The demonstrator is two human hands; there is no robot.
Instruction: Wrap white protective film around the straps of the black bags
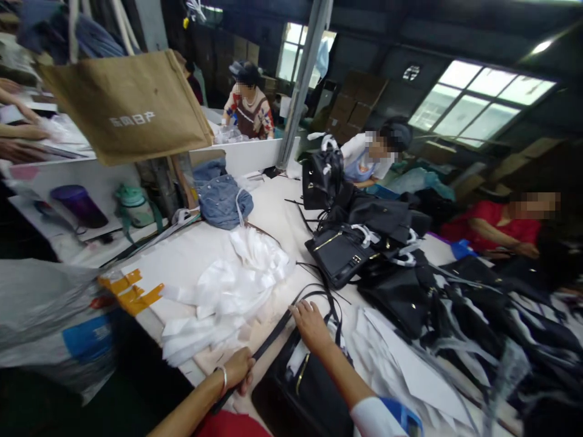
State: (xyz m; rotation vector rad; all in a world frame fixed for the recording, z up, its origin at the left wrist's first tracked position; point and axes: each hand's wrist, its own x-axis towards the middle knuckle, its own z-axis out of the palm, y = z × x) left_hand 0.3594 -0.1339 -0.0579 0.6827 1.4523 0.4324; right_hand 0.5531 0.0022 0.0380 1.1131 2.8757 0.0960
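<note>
A black bag [300, 388] lies on the white table [182, 249] right in front of me. Its black strap [273, 335] runs diagonally between my hands. My left hand [237, 369], with a white band at the wrist, is wrapped round the lower part of the strap. Farther up, the fingers of my right hand [310, 325] press on the strap's upper part, above the bag. Crumpled white wrapping [241, 279] lies left of the bag, and white sheets [414, 370] lie to its right.
Black bags [337, 252] are piled at the back and right. A tan tote [127, 109] hangs upper left, near folded denim [223, 197]. Orange tape [136, 291] marks the table corner. Several people work beyond. A plastic bag [50, 321] is at left.
</note>
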